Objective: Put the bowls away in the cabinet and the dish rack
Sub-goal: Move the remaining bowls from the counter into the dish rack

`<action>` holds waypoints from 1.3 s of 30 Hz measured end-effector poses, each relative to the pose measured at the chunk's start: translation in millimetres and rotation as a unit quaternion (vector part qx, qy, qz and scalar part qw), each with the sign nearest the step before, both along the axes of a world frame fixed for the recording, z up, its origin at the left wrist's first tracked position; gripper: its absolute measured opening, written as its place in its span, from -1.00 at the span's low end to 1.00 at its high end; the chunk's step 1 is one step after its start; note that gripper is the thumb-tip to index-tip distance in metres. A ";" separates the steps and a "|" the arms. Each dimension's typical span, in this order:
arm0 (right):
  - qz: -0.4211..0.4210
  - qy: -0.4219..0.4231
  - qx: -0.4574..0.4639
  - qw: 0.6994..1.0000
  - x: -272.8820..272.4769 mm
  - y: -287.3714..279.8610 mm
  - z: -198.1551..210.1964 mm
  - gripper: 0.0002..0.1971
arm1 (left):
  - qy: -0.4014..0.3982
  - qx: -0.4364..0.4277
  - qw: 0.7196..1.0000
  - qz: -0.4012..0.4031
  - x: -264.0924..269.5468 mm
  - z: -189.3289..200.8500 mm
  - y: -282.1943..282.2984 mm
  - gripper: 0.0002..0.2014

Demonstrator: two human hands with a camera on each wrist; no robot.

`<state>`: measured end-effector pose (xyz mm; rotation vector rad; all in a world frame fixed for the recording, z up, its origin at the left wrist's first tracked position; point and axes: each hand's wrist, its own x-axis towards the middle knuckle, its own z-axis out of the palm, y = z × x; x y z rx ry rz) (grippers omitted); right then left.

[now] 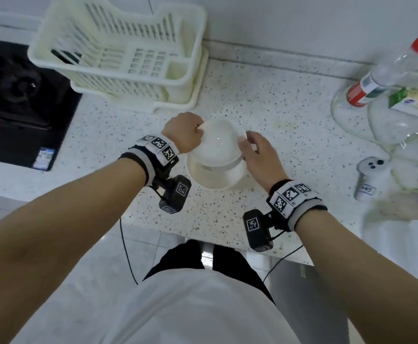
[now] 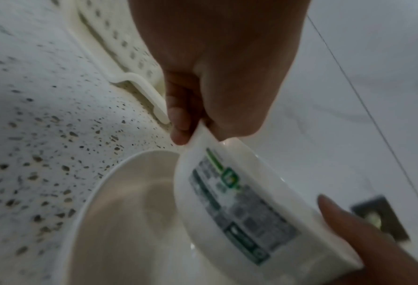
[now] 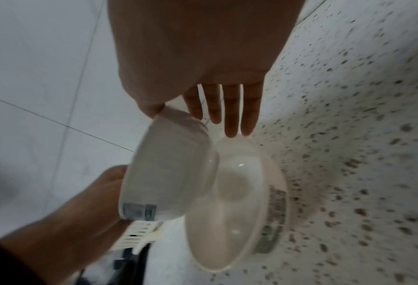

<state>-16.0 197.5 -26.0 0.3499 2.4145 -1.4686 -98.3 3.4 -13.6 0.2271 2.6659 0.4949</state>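
On the speckled white stone tabletop (image 1: 265, 100), just in front of the cream slatted plastic dish rack (image 1: 118, 48), a small glossy white bowl (image 1: 219, 142) is held tilted above a larger white bowl (image 1: 215, 178). Its rim is pinched by the left hand (image 1: 183, 131); the right hand (image 1: 260, 155), fingers straight, touches the opposite rim. The bowls appear rigid, light, smooth and probably slippery and breakable; a grip at the rim seems safest.
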 end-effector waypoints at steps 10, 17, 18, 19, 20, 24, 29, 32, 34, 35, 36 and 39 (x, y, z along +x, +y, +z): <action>-0.095 -0.178 -0.316 0.927 -39.0 -21.8 48.1 -0.49 | -0.149 0.299 0.888 0.315 14.1 33.3 -18.7 -0.73; -0.146 -0.169 -0.310 0.924 -56.3 -44.4 53.3 -0.46 | -0.242 0.342 0.862 0.285 14.9 46.5 -41.4 -0.46; -0.157 -0.156 -0.312 0.924 -58.6 -50.1 55.5 -0.52 | -0.243 0.353 0.858 0.283 12.9 48.3 -48.0 -0.44; -0.171 -0.139 -0.317 0.923 -61.5 -56.4 58.0 -0.59 | -0.246 0.368 0.851 0.281 9.9 50.5 -54.9 -0.43; -0.184 -0.119 -0.323 0.921 -65.7 -63.0 59.3 -0.62 | -0.251 0.386 0.844 0.276 5.8 52.9 -61.9 -0.41; -0.194 -0.049 -0.379 0.903 -87.6 -93.1 63.1 -0.50 | -0.237 0.443 0.833 0.231 -16.9 66.5 -77.8 -0.43; -0.092 0.022 -0.297 0.950 -130.5 -123.4 77.7 -0.46 | -0.129 0.400 0.869 0.262 -70.5 85.2 -93.4 -0.65; -0.026 0.062 -0.157 0.985 -158.6 -129.1 79.5 -0.47 | -0.094 0.379 0.880 0.272 -107.1 86.8 -116.6 -0.69; 0.005 0.093 -0.028 0.995 -177.2 -130.4 72.0 -0.43 | -0.079 0.362 0.885 0.281 -133.5 80.5 -131.8 -0.69; 0.027 0.098 0.044 0.994 -185.0 -130.5 65.1 -0.40 | -0.076 0.347 0.891 0.284 -146.7 73.6 -138.2 -0.67; 0.051 0.090 0.107 0.989 -190.6 -131.3 58.2 -0.37 | -0.077 0.327 0.898 0.285 -159.1 65.6 -143.5 -0.64; 0.097 0.047 0.181 0.978 -201.2 -137.4 37.1 -0.30 | -0.099 0.262 0.915 0.290 -189.3 40.2 -154.3 -0.56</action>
